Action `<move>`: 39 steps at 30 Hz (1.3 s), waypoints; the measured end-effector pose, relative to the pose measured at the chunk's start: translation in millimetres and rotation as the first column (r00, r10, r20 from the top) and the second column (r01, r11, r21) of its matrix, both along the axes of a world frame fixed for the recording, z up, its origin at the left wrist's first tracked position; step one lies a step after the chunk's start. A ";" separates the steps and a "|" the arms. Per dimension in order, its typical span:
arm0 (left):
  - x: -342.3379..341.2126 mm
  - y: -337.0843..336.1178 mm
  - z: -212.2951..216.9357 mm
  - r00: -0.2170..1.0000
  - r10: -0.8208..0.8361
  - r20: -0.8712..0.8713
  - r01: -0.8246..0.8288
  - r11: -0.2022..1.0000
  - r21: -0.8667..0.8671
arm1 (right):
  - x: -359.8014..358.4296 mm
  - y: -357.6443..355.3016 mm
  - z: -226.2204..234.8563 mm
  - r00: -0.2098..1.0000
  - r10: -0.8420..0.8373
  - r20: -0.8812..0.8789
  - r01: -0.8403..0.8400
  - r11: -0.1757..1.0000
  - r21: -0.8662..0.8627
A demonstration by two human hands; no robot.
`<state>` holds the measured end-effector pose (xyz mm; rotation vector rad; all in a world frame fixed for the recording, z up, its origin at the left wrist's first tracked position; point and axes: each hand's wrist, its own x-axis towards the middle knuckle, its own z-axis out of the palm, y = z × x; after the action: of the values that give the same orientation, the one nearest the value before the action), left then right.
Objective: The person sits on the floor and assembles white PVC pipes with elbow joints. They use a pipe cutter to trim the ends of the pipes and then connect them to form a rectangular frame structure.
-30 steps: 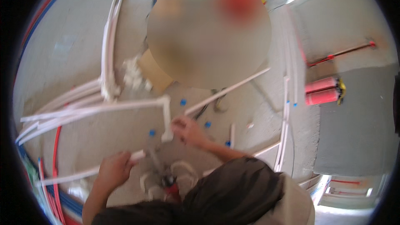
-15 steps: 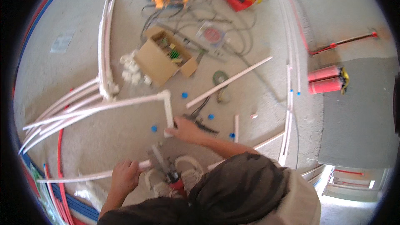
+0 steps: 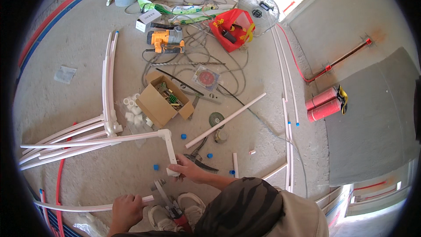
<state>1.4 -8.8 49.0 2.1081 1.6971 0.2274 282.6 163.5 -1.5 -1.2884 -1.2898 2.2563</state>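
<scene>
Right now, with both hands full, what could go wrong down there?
The left hand grips a straight white pipe whose end is near the red-handled tool between the shoes; a slip might knock it.

The right hand holds the bent white pipe near its short end, while the long arm reaches across other white pipes, so it could catch or twist.

Loose blue caps nearby could roll underfoot.

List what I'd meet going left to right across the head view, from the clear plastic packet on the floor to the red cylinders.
Clear plastic packet → left hand → right hand → red tool bag → red cylinders.
</scene>
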 end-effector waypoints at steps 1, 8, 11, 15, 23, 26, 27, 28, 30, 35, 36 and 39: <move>-1.6 -2.4 0.0 1.000 -0.003 -0.011 0.003 1.000 0.010 | 0.9 -1.3 2.9 0.998 -0.044 -0.041 0.040 0.995 -0.094; -10.7 -2.6 2.5 0.993 0.017 0.118 -0.026 0.997 0.077 | 28.5 -9.5 -15.1 0.946 -0.193 -0.260 0.072 0.909 -0.411; -7.3 -0.9 2.4 0.993 0.025 0.117 -0.031 0.998 0.049 | 34.3 -16.4 -15.0 0.977 -0.122 -0.173 0.058 0.941 -0.333; 4.6 7.1 5.8 0.987 0.045 0.154 -0.048 0.999 0.017 | 43.2 -14.0 -16.5 0.977 -0.088 -0.195 0.024 0.950 -0.311; -19.1 -31.8 4.4 0.982 0.183 0.038 -0.179 0.979 -0.094 | -11.8 -12.8 -15.1 0.918 -0.396 -0.037 0.307 0.764 -0.568; -20.2 -6.1 9.5 0.988 0.107 0.108 -0.096 0.990 -0.107 | 18.0 -13.3 -36.6 0.846 -0.371 -0.384 0.197 0.885 -0.422; -16.4 -2.9 0.5 0.983 0.098 0.154 -0.085 0.992 -0.089 | 32.6 -6.5 -41.6 0.832 -0.337 -0.440 0.189 0.919 -0.346; -18.4 -9.9 -5.4 0.986 0.053 0.159 -0.046 0.998 -0.050 | 18.4 -15.4 -11.4 0.830 -0.380 -0.409 0.298 0.921 -0.253; -20.4 -9.6 -8.2 0.979 0.055 0.198 -0.054 0.998 -0.011 | 5.2 -5.7 8.2 0.842 -0.336 -0.423 0.321 0.941 -0.108; -5.6 -5.1 -15.0 0.973 0.089 0.212 -0.066 0.991 -0.113 | 13.5 22.0 15.5 0.829 -0.230 -0.509 0.223 0.972 -0.077; -5.2 -7.7 -14.2 0.972 0.093 0.214 -0.067 0.989 -0.129 | 11.9 19.4 17.9 0.820 -0.236 -0.521 0.220 0.971 -0.094; -3.4 -10.1 -12.8 0.965 0.096 0.244 -0.071 0.992 -0.106 | 7.7 15.5 24.3 0.831 -0.212 -0.515 0.196 0.977 -0.086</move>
<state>-2.1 -19.0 36.2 1.8541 1.6153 0.4094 290.3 179.0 22.8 -0.6908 -0.8753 2.2489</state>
